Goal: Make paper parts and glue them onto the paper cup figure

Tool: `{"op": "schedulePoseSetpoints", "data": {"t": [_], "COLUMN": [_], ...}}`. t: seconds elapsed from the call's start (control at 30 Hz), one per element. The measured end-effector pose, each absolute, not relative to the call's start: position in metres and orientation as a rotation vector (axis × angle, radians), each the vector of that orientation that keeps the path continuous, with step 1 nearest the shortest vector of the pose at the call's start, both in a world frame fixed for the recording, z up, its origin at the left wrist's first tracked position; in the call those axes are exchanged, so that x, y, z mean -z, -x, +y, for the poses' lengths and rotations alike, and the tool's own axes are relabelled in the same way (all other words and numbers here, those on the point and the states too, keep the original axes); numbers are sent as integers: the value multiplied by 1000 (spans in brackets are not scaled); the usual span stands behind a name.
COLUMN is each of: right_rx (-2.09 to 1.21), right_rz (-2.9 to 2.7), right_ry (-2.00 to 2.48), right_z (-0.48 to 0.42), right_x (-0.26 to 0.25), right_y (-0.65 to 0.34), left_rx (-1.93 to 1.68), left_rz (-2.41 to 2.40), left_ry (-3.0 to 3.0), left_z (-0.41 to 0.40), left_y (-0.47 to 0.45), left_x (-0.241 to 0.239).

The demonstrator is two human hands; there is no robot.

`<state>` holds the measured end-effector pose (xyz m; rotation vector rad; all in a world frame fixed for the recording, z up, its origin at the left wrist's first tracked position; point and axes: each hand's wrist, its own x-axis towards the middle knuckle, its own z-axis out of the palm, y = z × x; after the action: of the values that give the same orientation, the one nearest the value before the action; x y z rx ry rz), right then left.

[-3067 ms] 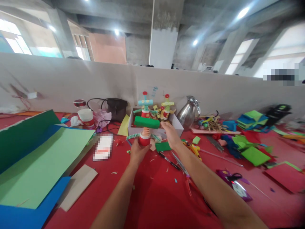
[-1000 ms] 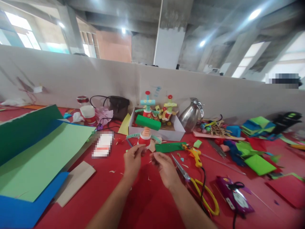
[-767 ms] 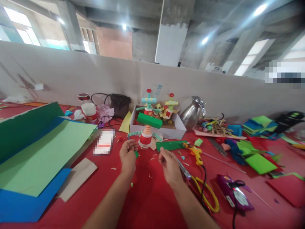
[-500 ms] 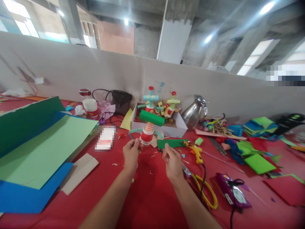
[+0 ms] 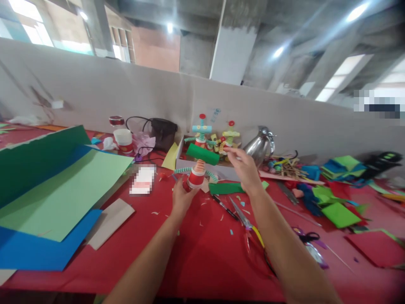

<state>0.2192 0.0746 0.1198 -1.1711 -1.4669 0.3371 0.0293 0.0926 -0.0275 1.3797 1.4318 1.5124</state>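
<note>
My left hand (image 5: 182, 197) is closed around the lower left side of a red-and-white paper cup figure (image 5: 196, 178). This figure has a pleated orange neck, pleated green paper arms and a green paper roll (image 5: 202, 154) across its top. My right hand (image 5: 245, 166) is raised in front of the box, to the right of the roll and apart from it. Its fingers are loosely stretched toward the left, and I see nothing held in them. A strip of dark green paper (image 5: 225, 188) lies below that hand. Scissors (image 5: 242, 213) and a black pen (image 5: 225, 207) lie nearer to me.
Two similar figures (image 5: 201, 128) stand in a white box (image 5: 185, 164) behind. A metal jug (image 5: 257, 145) is to its right. Large coloured sheets (image 5: 66, 194) cover the left side. Sticks (image 5: 289, 169), paper pieces (image 5: 341, 215) and a purple device (image 5: 316, 253) lie right.
My left hand has gone from a pinch in front of the cup figure to a grip on it. My right hand has risen forward toward the box, its fingers loosening, uncovering the pen and scissors.
</note>
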Motion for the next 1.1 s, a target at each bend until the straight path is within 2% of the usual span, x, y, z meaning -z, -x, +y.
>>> {"op": "schedulePoseSetpoints", "data": {"t": [0.17,0.33,0.57,0.9,1.1], "right_rx": [-477,-551,-579,-179,-232], "right_rz": [-1907,-2121,-2280,-2195,-2075], "right_ry": [1317,1492,1257,1262,1191], "right_z": [142,168,152,122,120], "right_x": [-169,-176,-154,-100,-98], "right_y": [-214,-197,-190,-169,-176], "left_rx": [-1442,-1450,-1421,-1454,-1461], "left_rz": [1508,1478,1406,1352,1334], "left_ry": [-1568,-1642,-1666,-1626,-1632], "left_z": [99,102,102,100,102], "left_y": [-31,-33,-34,-34,-34], "left_x": [23,19,16,16,19]}}
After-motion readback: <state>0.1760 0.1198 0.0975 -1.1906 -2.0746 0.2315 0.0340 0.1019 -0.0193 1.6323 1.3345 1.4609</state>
